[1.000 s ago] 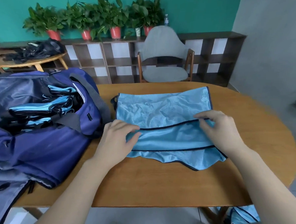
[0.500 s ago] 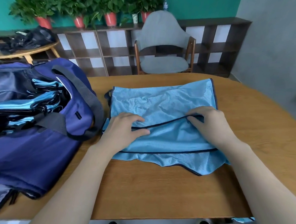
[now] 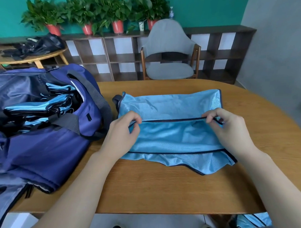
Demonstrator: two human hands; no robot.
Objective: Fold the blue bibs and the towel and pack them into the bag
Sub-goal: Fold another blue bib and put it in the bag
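A light blue bib (image 3: 171, 136) with dark trim lies partly folded on the wooden table (image 3: 159, 189). My left hand (image 3: 122, 131) pinches the dark-trimmed edge at its left end. My right hand (image 3: 227, 130) pinches the same edge at its right end, raised slightly off the cloth. The open purple bag (image 3: 45, 143) sits at the left of the table, and several folded blue bibs (image 3: 42, 108) lie stacked inside it. No towel shows in this view.
A grey chair (image 3: 168, 52) stands behind the table, with a low dark shelf (image 3: 105, 55) and potted plants (image 3: 92, 11) along the green wall. More blue cloth (image 3: 254, 222) hangs below the table's near right edge. A side table (image 3: 27, 58) holds dark items.
Both hands have gone from pressing flat on the bib to pinching its dark-trimmed edge and lifting it. They have moved apart toward the ends of that edge.
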